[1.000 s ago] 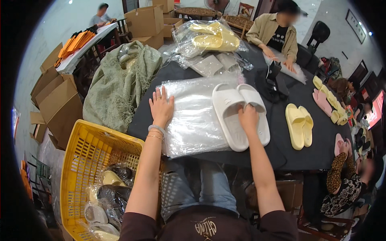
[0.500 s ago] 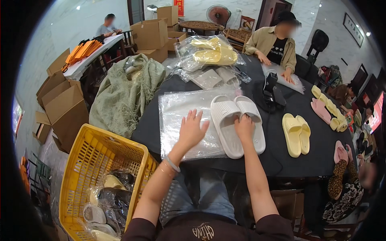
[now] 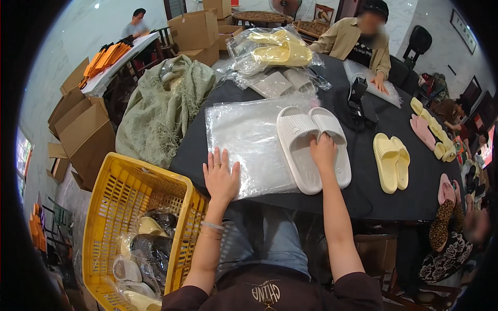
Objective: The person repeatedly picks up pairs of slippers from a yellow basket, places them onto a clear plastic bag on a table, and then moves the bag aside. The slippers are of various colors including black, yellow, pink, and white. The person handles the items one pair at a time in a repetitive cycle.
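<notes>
A pair of white slippers [image 3: 302, 158] lies side by side, soles down, over the right part of a stack of clear plastic bags [image 3: 249, 129]. My right hand [image 3: 324, 151] reaches into their foot openings, its fingers closed around the inner sides where the two meet; the fingertips are partly hidden by the straps. At the near left edge of the stack, my left hand [image 3: 221, 175] lies flat with fingers stretched and nothing held. Farther right on the black table [image 3: 337, 207] sits a pair of pale yellow slippers [image 3: 390, 163].
Bagged slippers [image 3: 282, 54] are piled at the far side. A black device [image 3: 358, 106] stands right of the stack. A yellow crate [image 3: 142, 168] with bagged slippers and a green woven sack [image 3: 161, 111] are at left. Across the table is a co-worker [image 3: 358, 41].
My left hand has come down and nearer, from over the bags to their near left edge. My right hand stays in the white slippers. The co-worker's arm has reached toward the bagged pile.
</notes>
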